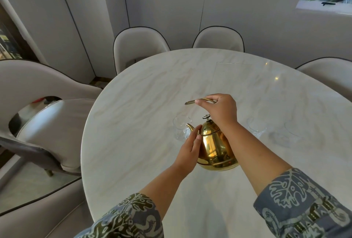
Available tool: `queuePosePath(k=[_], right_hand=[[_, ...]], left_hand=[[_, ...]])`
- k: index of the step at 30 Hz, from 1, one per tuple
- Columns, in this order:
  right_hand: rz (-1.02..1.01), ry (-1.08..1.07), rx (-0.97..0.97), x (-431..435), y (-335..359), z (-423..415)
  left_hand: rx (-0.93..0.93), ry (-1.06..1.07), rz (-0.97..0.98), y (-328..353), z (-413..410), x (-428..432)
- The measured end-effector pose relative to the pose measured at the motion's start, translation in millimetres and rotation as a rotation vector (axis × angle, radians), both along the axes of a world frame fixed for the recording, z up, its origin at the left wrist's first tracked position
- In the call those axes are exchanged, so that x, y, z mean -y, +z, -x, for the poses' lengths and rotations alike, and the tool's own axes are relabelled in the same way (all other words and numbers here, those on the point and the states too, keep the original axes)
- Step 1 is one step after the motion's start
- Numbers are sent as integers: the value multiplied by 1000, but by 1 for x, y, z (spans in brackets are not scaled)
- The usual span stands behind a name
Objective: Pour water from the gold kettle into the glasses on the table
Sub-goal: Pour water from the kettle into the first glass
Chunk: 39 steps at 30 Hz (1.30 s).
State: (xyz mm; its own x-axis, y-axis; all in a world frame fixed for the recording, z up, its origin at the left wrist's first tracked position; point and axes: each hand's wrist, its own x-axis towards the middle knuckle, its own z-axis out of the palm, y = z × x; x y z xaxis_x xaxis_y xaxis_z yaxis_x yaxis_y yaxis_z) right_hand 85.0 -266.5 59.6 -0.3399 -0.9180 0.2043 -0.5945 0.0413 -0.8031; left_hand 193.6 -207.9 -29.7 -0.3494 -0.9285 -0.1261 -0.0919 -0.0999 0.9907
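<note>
Patterned sleeves (304,205) sit closest to me, and from them both forearms run forward to the gold kettle (215,148). My right hand (219,112) is clenched around the kettle's arched handle (198,101), high above the lid knob (206,117), carrying the weight as far as I can judge. My left hand (188,150) lies flat and relaxed against the kettle's left flank, fingers extended toward the base of the spout (190,127), steadying rather than gripping.

What the pour turns on: the spout points away from me and to the left, its tip reaching the rim of the nearest glass (181,127). That glass lies just beyond my left fingertips. I cannot tell whether water is running, nor how full that glass is. The kettle's base looks close to the marble desk (133,115), leaning forward-left along the spout line.

Two more glasses (256,126) (293,129) stand to the right, beyond my right forearm, well apart from the spout. Reaching them would, I judge, mean swinging the kettle rightward, with the right hand leading.
</note>
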Motion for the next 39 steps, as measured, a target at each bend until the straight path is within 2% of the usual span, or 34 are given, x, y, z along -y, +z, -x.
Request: queuePosePath(k=[39], right_hand=[[-50,21,-52,2,13,-5]], left_hand=[[-32,4,-36,5,2,0]])
